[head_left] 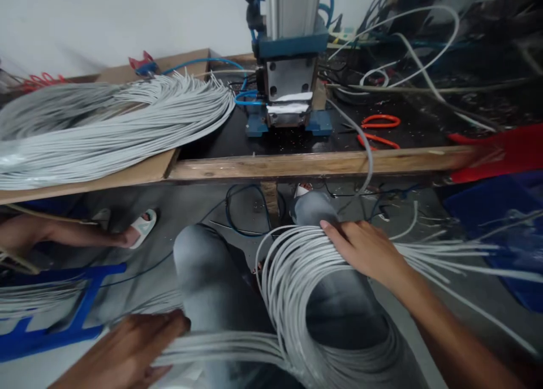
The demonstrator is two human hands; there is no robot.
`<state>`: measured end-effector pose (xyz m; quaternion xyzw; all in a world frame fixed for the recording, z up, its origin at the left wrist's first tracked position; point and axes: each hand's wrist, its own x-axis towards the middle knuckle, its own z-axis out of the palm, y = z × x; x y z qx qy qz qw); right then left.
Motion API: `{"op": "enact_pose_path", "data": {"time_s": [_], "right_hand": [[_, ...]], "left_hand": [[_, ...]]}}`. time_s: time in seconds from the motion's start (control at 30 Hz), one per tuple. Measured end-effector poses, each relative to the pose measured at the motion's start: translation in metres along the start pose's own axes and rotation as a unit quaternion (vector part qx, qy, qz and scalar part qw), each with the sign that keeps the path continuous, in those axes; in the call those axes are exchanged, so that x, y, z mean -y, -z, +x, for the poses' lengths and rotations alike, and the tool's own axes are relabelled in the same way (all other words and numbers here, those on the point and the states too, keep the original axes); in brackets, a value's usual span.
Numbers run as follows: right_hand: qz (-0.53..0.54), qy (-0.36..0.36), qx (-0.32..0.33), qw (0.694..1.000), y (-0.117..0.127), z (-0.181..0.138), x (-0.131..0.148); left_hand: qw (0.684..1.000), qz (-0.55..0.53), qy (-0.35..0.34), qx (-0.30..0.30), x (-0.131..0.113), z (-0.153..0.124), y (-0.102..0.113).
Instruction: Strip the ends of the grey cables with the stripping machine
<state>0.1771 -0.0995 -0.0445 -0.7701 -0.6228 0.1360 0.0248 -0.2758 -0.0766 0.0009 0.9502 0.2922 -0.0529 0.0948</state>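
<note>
A coil of grey-white cables (292, 276) rests across my lap. My right hand (367, 247) is closed over its upper right part, thumb lying on top of the strands. Beyond that hand the loose cable ends (445, 259) fan out to the right. At the lower left, my left hand (136, 344) is wrapped round the straight bundle of cables (224, 344) that leads out of the coil. Its fingertips are partly hidden, and the hand is slightly blurred. The bottom of the coil runs out of the picture.
A press-like machine (291, 83) with blue tubes stands on the bench (314, 165). Left of it lies a large cable bundle (110, 129) on cardboard. Orange-handled scissors (379, 130) and a red object (504, 151) are on the right. Another person's leg (72, 230) shows at left, by a blue frame (85, 304).
</note>
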Motion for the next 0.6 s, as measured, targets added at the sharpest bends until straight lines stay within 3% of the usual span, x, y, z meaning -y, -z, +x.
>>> {"op": "enact_pose_path", "data": {"time_s": [0.1,0.2,0.33,0.43,0.53,0.6], "right_hand": [[-0.001,0.032,-0.027,0.999,-0.02,0.002,0.014],[-0.011,0.063,-0.081,0.995,-0.043,0.002,0.019],[-0.013,0.111,-0.176,0.978,-0.07,-0.001,0.007],[0.002,0.136,-0.234,0.963,-0.077,-0.008,-0.009],[0.041,0.175,-0.281,0.943,-0.068,-0.016,-0.012],[0.088,0.187,-0.315,0.926,-0.062,-0.008,0.002]], "left_hand": [[0.991,-0.072,0.089,0.073,0.02,0.004,-0.001],[0.983,-0.098,0.134,0.081,0.024,0.012,-0.029],[0.983,-0.114,0.14,0.037,0.021,0.007,-0.083],[0.979,-0.13,0.155,-0.035,0.015,0.003,-0.112],[0.967,-0.148,0.18,-0.098,0.002,0.005,-0.123],[0.958,-0.157,0.204,-0.13,-0.009,0.008,-0.121]]}}
